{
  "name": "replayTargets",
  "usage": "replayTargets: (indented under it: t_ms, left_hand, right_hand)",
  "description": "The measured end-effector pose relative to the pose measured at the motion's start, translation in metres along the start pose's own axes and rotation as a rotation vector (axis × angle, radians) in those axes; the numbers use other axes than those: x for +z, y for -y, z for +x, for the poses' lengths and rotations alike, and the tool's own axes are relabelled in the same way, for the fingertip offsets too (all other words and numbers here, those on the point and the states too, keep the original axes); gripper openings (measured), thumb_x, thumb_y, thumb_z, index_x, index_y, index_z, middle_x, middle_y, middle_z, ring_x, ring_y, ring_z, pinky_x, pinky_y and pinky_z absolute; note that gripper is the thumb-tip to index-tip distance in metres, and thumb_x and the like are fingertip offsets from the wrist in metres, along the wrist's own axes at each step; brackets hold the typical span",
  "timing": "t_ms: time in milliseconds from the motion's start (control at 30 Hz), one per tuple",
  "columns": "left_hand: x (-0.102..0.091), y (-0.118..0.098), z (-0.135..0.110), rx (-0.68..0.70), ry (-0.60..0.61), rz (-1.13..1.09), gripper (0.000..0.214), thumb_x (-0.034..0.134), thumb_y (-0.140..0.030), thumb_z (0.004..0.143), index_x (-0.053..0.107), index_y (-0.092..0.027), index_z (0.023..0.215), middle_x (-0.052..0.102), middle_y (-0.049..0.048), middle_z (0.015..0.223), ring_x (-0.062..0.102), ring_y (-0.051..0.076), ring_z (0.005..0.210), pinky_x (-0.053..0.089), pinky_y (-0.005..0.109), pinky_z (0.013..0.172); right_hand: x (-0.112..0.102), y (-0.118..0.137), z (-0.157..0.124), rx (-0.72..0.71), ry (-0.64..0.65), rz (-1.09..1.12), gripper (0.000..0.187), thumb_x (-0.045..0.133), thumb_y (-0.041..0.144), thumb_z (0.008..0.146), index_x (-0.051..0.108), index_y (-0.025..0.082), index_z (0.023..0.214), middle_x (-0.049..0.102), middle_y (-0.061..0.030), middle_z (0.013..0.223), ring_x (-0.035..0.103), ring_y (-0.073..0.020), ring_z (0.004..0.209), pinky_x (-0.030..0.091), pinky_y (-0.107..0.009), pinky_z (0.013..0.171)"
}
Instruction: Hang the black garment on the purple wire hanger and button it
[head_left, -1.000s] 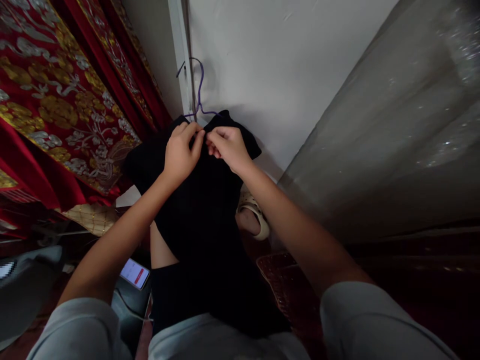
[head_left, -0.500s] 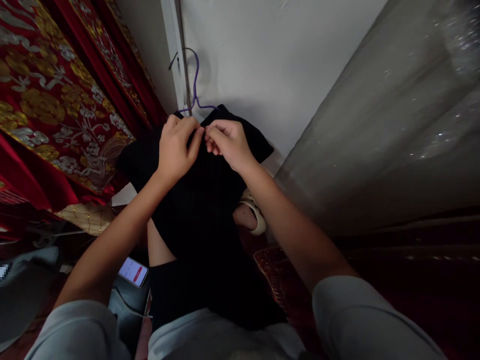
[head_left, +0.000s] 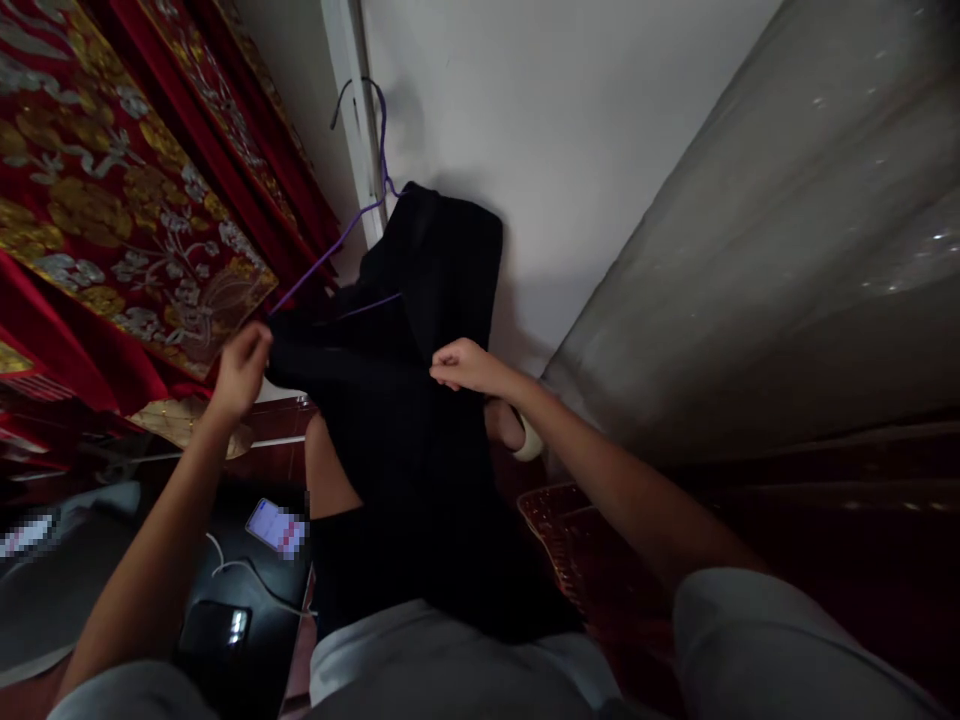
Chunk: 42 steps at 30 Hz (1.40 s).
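A black garment [head_left: 450, 270] hangs partly on a purple wire hanger [head_left: 319, 262], its cloth spread down over my lap. The hanger's left arm is bare, and its hook loops around a pale upright strip at the wall. Out at the left, my left hand [head_left: 244, 368] is closed on a pulled-out edge of the garment beside the hanger's left end. My right hand [head_left: 466, 367] pinches the front of the garment near its middle. The cloth between the hands is stretched sideways. The garment's lower part merges with my dark shorts, so its end is hard to make out.
Red curtains [head_left: 97, 200] with gold and silver flowers hang at the left. A lit phone [head_left: 274, 527], a white cable [head_left: 255, 572] and a black device [head_left: 215, 627] lie on a dark surface at lower left. Plastic-wrapped panel [head_left: 720, 270] leans at the right.
My hands have moved apart and down, the left one far to the left. The garment has come off the hanger's left arm, and the hanger now tilts.
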<state>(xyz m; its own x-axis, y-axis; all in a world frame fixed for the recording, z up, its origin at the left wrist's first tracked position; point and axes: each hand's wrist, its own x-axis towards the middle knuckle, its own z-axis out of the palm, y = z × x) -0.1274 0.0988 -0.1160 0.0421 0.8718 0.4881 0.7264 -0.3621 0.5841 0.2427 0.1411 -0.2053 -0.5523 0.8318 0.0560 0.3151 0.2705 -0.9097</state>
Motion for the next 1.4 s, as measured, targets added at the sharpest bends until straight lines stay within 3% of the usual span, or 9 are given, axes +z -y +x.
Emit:
replayTargets:
  t_ms: [133,400,533,667,800,1000,1100,1233,1400]
  left_hand:
    - [0.015,0.008,-0.053,-0.025,0.487,0.05,0.025,0.06,-0.041,0.095,0.06,-0.02,0.08,0.057,-0.0017,0.068,0.051,0.016,0.064,0.039,0.032,0.065]
    - [0.064,-0.093,-0.038,0.212,0.448,-0.257,0.025,0.046,-0.041,0.107,0.059,-0.02,0.104,0.066,0.0091,0.113,0.062,0.022,0.109,0.048,0.038,0.101]
    - [0.071,-0.133,-0.028,0.363,0.357,-0.246,0.021,0.047,-0.037,0.107,0.059,-0.02,0.102,0.064,0.011,0.119,0.058,0.024,0.116,0.045,0.042,0.108]
    - [0.075,-0.121,-0.028,0.221,0.629,-0.314,0.037,0.054,-0.042,0.103,0.053,-0.025,0.136,0.061,0.0112,0.137,0.05,0.028,0.138,0.041,0.046,0.117]
    - [0.082,-0.087,-0.034,0.097,1.014,-0.295,0.039,0.057,-0.047,0.099,0.063,-0.02,0.127,0.071,0.0103,0.126,0.064,0.028,0.124,0.052,0.039,0.104]
    - [0.035,-0.066,-0.03,0.104,0.926,0.335,0.03,0.067,-0.029,0.085,0.07,-0.017,0.112,0.076,0.0076,0.101,0.071,0.026,0.092,0.051,0.032,0.079]
    - [0.001,-0.068,-0.032,0.021,0.976,0.399,0.028,0.066,-0.036,0.087,0.073,-0.02,0.109,0.077,0.0057,0.096,0.071,0.024,0.084,0.048,0.029,0.07]
    - [-0.02,-0.066,-0.038,-0.058,0.905,0.626,0.038,0.054,-0.048,0.097,0.076,-0.017,0.098,0.076,0.0122,0.092,0.07,0.028,0.08,0.048,0.034,0.07]
    - [-0.013,-0.062,-0.033,0.006,0.813,0.881,0.048,0.038,-0.043,0.104,0.079,-0.018,0.102,0.074,0.0177,0.098,0.067,0.036,0.105,0.05,0.043,0.089]
  right_hand:
    - [-0.009,0.001,-0.008,0.083,0.318,-0.081,0.028,0.06,0.038,0.081,0.066,0.016,0.065,0.061,-0.0018,0.053,0.051,-0.011,0.051,0.038,-0.025,0.055]
    - [0.034,0.053,-0.011,-0.393,0.0,0.033,0.065,0.078,0.05,0.078,0.057,0.019,0.131,0.065,-0.0129,0.13,0.062,-0.0258,0.119,0.049,-0.042,0.106]
    - [0.042,0.079,-0.023,-0.25,-0.021,0.215,0.048,0.071,0.038,0.079,0.06,0.02,0.123,0.066,-0.0102,0.129,0.061,-0.0268,0.122,0.048,-0.042,0.109]
    - [0.028,0.1,-0.035,0.021,-0.162,0.366,0.019,0.063,0.032,0.075,0.066,0.02,0.09,0.068,-0.0044,0.086,0.064,-0.0206,0.083,0.052,-0.033,0.074]
    - [-0.006,0.118,-0.033,-0.209,-0.064,0.316,0.019,0.068,0.027,0.06,0.065,0.019,0.077,0.061,-0.0003,0.073,0.057,-0.0167,0.071,0.047,-0.03,0.067]
    - [-0.023,0.087,0.027,-0.348,-0.608,-0.092,0.035,0.067,0.014,0.065,0.068,0.021,0.099,0.071,-0.0058,0.103,0.065,-0.0239,0.099,0.052,-0.036,0.092]
    - [-0.006,0.053,0.061,-0.183,-0.586,-0.05,0.031,0.066,0.021,0.081,0.067,0.021,0.112,0.073,-0.0092,0.113,0.066,-0.0257,0.115,0.052,-0.039,0.101]
    - [-0.001,0.025,0.071,0.013,-0.651,-0.042,0.015,0.064,0.035,0.088,0.067,0.02,0.085,0.075,-0.0133,0.093,0.071,-0.0303,0.1,0.054,-0.043,0.093]
    - [-0.022,0.021,0.055,-0.269,-0.741,-0.07,0.025,0.056,0.034,0.091,0.068,0.022,0.11,0.072,-0.012,0.122,0.065,-0.0264,0.12,0.048,-0.042,0.109]
